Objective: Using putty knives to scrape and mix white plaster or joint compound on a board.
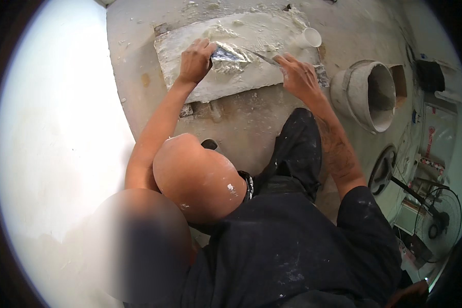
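Observation:
My left hand (196, 61) is closed on the near-left end of a shiny metal blade (231, 53), which looks like a flat scraper smeared with white paste. My right hand (299, 77) grips a pointed trowel (264, 57) whose thin blade slants up and left toward the scraper. Both tools are over a board (218, 88) coated in wet-looking white plaster (256, 31), heaped in ridges around them. A white cup (310, 37) lies tipped near the board's right end. The handles of both tools are mostly hidden by my fingers.
A plaster-crusted bucket (351, 95) stands right of the board, beside a brown carton (398, 84). Farther right is a fan (438, 220) on its stand. A white wall (61, 128) rises on the left. My bare knee (195, 174) and dark-trousered leg (295, 149) are close below.

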Demonstrator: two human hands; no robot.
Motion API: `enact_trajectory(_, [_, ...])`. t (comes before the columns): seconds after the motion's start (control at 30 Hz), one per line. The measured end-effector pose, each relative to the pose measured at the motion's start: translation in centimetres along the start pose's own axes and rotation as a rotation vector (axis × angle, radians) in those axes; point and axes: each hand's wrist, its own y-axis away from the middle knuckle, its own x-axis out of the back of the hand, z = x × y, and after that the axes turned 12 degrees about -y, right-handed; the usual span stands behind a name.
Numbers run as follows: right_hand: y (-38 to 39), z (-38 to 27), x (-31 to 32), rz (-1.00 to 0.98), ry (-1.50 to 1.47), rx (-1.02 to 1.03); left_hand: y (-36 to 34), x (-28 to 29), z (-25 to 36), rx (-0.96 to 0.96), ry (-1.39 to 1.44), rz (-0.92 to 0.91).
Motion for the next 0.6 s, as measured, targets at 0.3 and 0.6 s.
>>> enact_trajectory(0.3, [-1.3,-0.7,-0.8,-0.088,-0.016,0.15,-0.6,0.6,0.1,-0.075,0.016,0.021])
enact_trajectory(0.6, [-7.1,2.1,-3.2,-0.132,0.019,0.232,0.1,1.1,0.4,-0.069,0.141,0.113])
